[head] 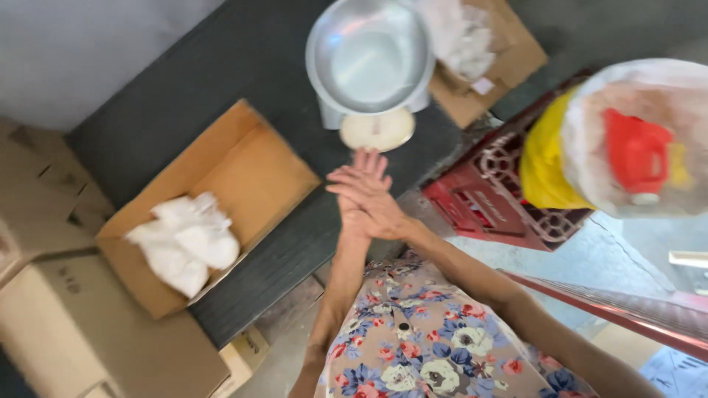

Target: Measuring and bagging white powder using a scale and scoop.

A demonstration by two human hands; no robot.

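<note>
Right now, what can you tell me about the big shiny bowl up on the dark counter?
The bowl is round, wide and shallow, and looks like silvery metal with a smooth, shiny inside. It looks empty. It sits upright on a pale grey scale whose round cream dial shows just below the rim. A cardboard piece with a white plastic bag lies beside it. Neither hand touches it: the pressed-together hands are just below the dial.

Both forearms are reaching forward from the body and meeting in front of it. The right hand (371, 197) is lying flat over the left hand (357, 221), palm against palm, fingers straight and pressed together, pointing away from the body. Neither hand is holding anything. Both arms are bare.
</note>
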